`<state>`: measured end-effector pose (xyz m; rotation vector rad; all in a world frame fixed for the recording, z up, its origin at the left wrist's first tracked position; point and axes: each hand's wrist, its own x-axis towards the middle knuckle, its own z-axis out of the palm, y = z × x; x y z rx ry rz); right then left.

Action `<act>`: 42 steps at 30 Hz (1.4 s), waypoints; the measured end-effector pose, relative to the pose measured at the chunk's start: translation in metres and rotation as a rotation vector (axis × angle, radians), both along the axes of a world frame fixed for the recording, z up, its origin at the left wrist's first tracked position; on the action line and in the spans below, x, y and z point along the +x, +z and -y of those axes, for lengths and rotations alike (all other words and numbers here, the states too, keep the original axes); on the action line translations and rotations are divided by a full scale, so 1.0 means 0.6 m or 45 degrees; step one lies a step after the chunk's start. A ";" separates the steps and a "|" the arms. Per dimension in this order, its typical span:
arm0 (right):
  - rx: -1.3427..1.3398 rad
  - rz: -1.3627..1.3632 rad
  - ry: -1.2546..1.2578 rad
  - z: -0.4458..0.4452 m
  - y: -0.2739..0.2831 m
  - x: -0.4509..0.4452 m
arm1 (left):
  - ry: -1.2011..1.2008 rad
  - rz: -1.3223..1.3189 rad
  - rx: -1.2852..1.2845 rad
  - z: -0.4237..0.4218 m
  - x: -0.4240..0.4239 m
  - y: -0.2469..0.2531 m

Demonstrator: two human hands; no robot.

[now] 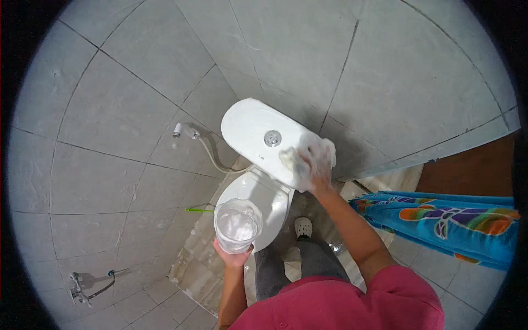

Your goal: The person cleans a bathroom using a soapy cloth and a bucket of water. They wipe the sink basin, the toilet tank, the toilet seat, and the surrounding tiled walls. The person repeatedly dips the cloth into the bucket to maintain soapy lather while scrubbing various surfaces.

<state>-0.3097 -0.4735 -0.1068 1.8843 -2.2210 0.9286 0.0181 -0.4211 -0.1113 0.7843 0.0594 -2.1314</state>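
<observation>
My left hand (234,256) grips a clear plastic tub (238,225) with soapy water or foam inside, held over the front of the toilet lid (270,206). Out at the right end of the white toilet tank lid (247,121), my right hand (318,161) is blurred and coated in suds. It presses a pale, foamy sponge or cloth (293,161) against the tank's surface. A round chrome flush button (272,138) sits in the middle of the tank lid, left of that hand. The seat lid is down.
A white bidet sprayer (178,130) hangs on the left wall, its hose (212,159) curving toward the toilet. Lower left is a metal wall tap (78,288). A bright green stick (199,210) lies beside the bowl. At right hangs a blue patterned curtain (445,222); the floor (202,268) looks wet.
</observation>
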 end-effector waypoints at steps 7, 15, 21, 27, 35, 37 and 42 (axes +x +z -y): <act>-0.188 0.851 -0.071 -0.104 -0.076 0.030 | -0.099 0.018 0.028 0.029 0.049 -0.011; -0.470 1.142 -0.794 -0.014 -0.055 -0.007 | -0.159 0.246 -0.004 0.075 0.141 0.007; -0.300 0.209 -0.644 -0.042 -0.065 0.085 | -0.206 0.288 -0.130 0.122 0.230 -0.004; 0.014 -0.558 -0.383 -0.014 -0.067 0.165 | -0.059 0.118 0.183 0.191 0.266 0.002; 0.458 -0.697 0.056 0.262 -0.026 0.253 | -0.026 0.132 0.140 0.215 0.296 -0.012; 0.366 -0.788 0.081 0.344 -0.037 0.262 | -0.053 0.093 0.074 0.212 0.301 -0.019; 1.261 -0.737 -0.189 0.480 0.059 0.294 | -0.093 0.011 -0.045 0.190 0.328 -0.065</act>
